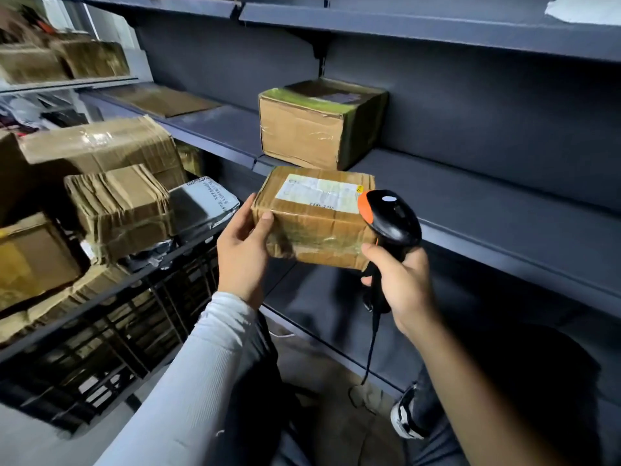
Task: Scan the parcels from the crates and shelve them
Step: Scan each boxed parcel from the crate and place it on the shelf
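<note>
A taped brown cardboard parcel (312,216) with a white shipping label on top is held in mid-air in front of the grey shelving. My left hand (243,250) grips its left end, thumb on the front face. My right hand (398,284) grips the handle of a black barcode scanner (389,216) with an orange nose, whose head sits at the parcel's right end, over the label. The scanner's cable hangs down to the floor. A black plastic crate (111,334) at the left is heaped with more parcels.
A larger taped box (316,126) stands on the grey shelf (470,193) just behind the held parcel. A flat brown parcel (168,100) lies further left on it. The crate holds cardboard boxes (117,210) and a grey poly mailer (201,205). Another shelf runs below.
</note>
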